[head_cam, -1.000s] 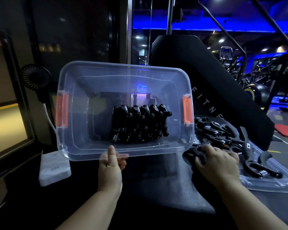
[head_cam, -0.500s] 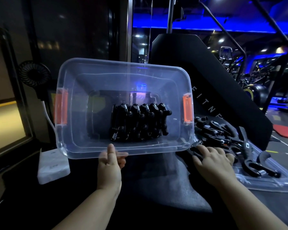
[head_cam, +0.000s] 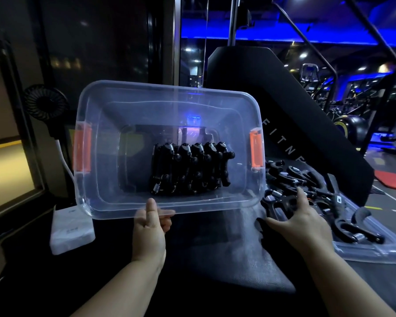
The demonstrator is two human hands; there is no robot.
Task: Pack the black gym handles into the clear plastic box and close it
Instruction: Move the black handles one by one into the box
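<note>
The clear plastic box with orange side latches is tipped up so its opening faces me. A row of several black gym handles with metal springs stands packed inside it. My left hand pinches the box's near rim, thumb on top. My right hand lies with spread fingers on a loose pile of black handles heaped on the clear lid at the right; its fingertips touch one handle.
A white block lies on the dark surface left of the box. A small black fan stands behind it. A black padded gym machine rises behind the box. Gym floor and equipment lie far right.
My right hand has opened and slid further onto the handle pile on the lid. The box stays tipped up in my left hand, shifted slightly.
</note>
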